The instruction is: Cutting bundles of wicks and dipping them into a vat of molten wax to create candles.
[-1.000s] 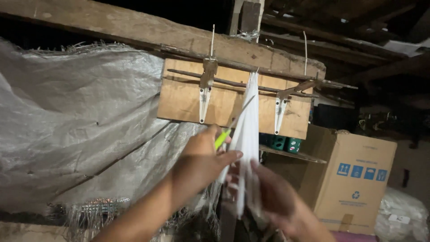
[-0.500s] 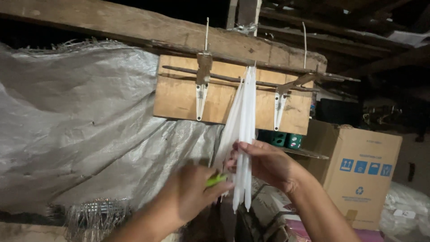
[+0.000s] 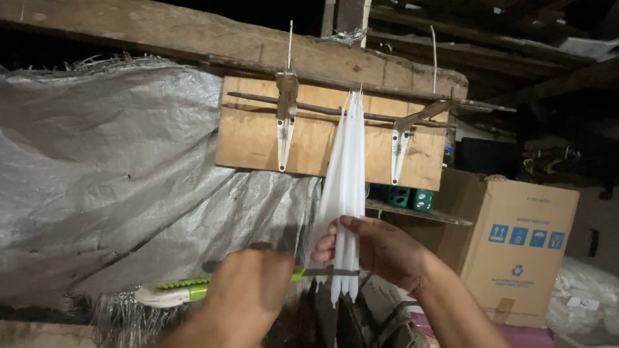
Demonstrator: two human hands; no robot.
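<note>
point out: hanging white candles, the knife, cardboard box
white candles [image 3: 348, 161], head view, on the middle of the hanging bunch.
knife [image 3: 325, 272], head view, on the dark blade next to the candles' lower ends.
cardboard box [image 3: 522, 251], head view, on its front face near the blue symbols.

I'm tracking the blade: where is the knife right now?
In the head view, low centre: the left hand holds the green-handled knife level against the hanging white candles, just below the right hand.
</note>
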